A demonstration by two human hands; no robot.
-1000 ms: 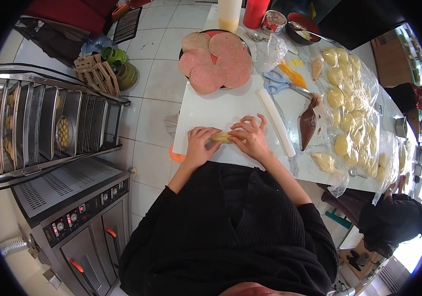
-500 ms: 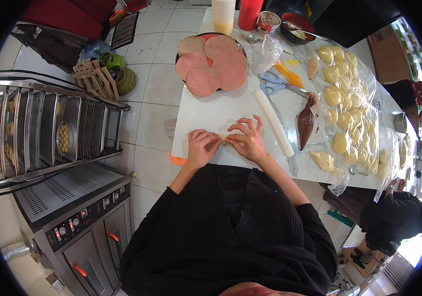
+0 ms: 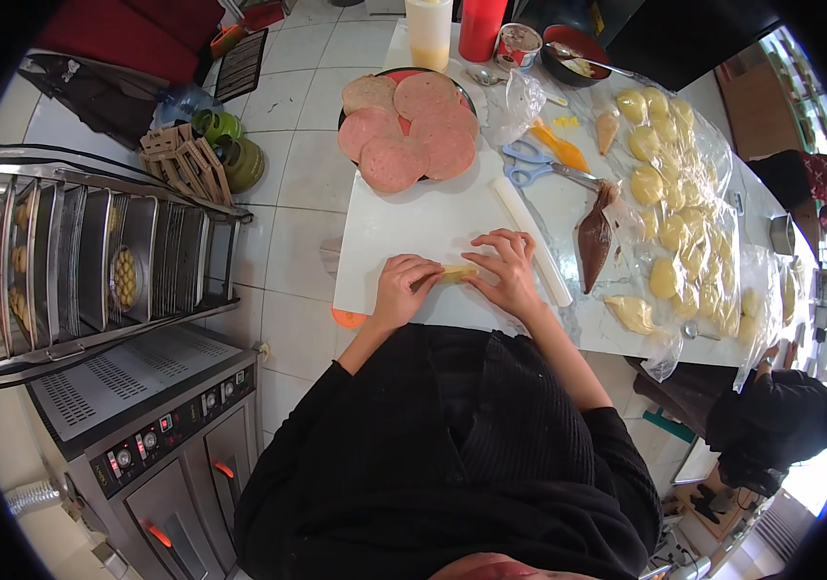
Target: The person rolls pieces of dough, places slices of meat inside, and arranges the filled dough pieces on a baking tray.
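Observation:
A small strip of pale yellow dough (image 3: 456, 275) lies across the near part of a white board (image 3: 375, 227). At its left end my left hand (image 3: 404, 288) is closed, thumb and fingertips pinching the dough. My right hand (image 3: 508, 275) grips the other end between thumb and fingers, its outer fingers raised and bent. Right of the hands rests a white rolling pin (image 3: 534, 244), slanting along the board's edge. Beyond the board's far end, a dark-rimmed plate (image 3: 344, 118) carries several round pink slices of meat (image 3: 394, 162).
To the right are blue-handled scissors (image 3: 529, 166), a brown piping bag (image 3: 595, 242) and several dough balls (image 3: 665, 232) under clear plastic. A squeeze bottle (image 3: 429, 34) and a red bowl (image 3: 578, 53) stand at the far edge. Left are a tray rack (image 3: 95, 251) and an oven (image 3: 162, 416).
My hands have moved slightly apart, and more of the dough strip shows between them. The fingers of my right hand are less spread than before.

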